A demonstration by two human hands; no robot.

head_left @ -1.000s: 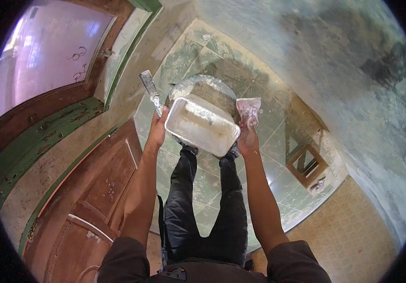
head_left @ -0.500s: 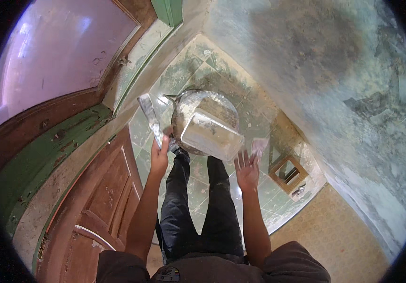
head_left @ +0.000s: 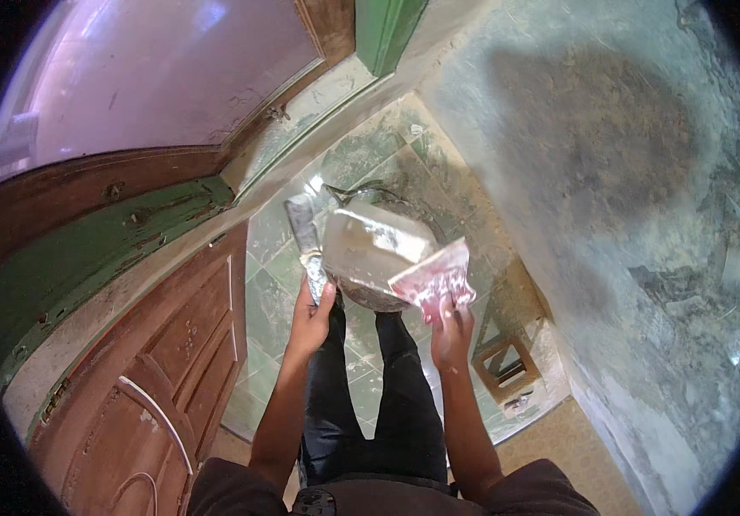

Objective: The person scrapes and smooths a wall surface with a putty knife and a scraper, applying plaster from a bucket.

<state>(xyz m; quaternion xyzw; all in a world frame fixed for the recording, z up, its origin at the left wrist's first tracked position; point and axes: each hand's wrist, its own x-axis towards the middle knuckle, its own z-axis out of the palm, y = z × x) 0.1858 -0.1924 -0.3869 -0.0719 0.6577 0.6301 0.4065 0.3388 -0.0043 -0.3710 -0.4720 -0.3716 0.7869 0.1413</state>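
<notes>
My left hand [head_left: 308, 328] is closed round the plaster-caked handle of a putty knife [head_left: 303, 225], whose blade points away from me. In my right hand [head_left: 453, 337] is a pink plastic spreader [head_left: 435, 279], smeared with white, gripped by its near end. Between the two tools a pale rectangular plastic tub [head_left: 370, 243] sits tilted over a round basin [head_left: 372, 297], largely hiding it. The spreader overlaps the tub's right corner; whether they touch I cannot tell.
Dusty green tiles [head_left: 275, 297] lie around the basin. A wooden frame [head_left: 506, 370] rests on the floor at right, by a patchy plastered wall [head_left: 594, 129]. On the left are a brown panelled door [head_left: 181, 344] and a green ledge [head_left: 95, 228] under a window [head_left: 172, 77].
My right hand has closed on the spreader and brought it inward over the tub's corner. The putty knife has shifted slightly right, and the tub's tilt looks different. The whole view has shifted.
</notes>
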